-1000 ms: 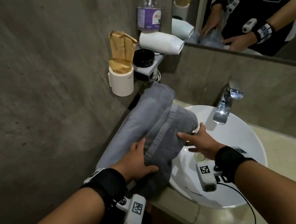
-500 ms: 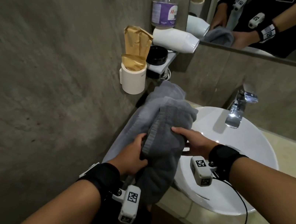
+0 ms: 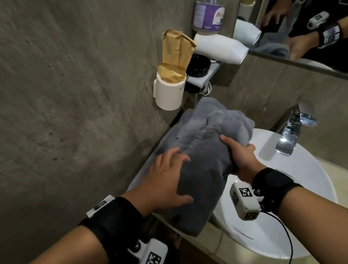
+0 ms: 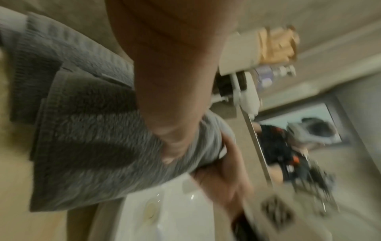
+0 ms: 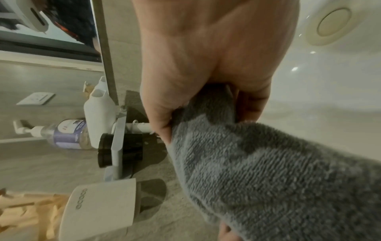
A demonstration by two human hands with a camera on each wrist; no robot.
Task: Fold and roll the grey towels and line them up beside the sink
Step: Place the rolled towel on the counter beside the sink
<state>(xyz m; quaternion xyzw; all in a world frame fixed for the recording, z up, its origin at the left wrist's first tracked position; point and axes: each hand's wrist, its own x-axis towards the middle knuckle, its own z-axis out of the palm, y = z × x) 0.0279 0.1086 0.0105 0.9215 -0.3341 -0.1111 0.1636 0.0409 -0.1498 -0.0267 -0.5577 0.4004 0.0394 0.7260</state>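
A dark grey folded towel (image 3: 204, 172) lies across the counter edge, left of the white sink (image 3: 294, 181), on top of a lighter grey towel (image 3: 189, 122) spread along the wall. My left hand (image 3: 166, 178) lies flat on the dark towel's left side with fingers spread. My right hand (image 3: 240, 155) grips the towel's right edge, thumb on top; the right wrist view shows thumb and fingers pinching the grey towel (image 5: 268, 171). The blurred left wrist view shows the grey towel (image 4: 92, 154) under my left hand (image 4: 171, 146).
A chrome tap (image 3: 293, 131) stands behind the basin. On the wall hang a white cup with brown paper bags (image 3: 170, 86), a shelf with a black jar (image 3: 198, 66), a white hair dryer (image 3: 221, 49) and a pump bottle (image 3: 210, 12). A mirror (image 3: 308, 7) sits upper right.
My right hand has gone from touching the towel's edge to gripping it. My left hand has slid up onto the towel and spread flat. The towel is bunched more compactly.
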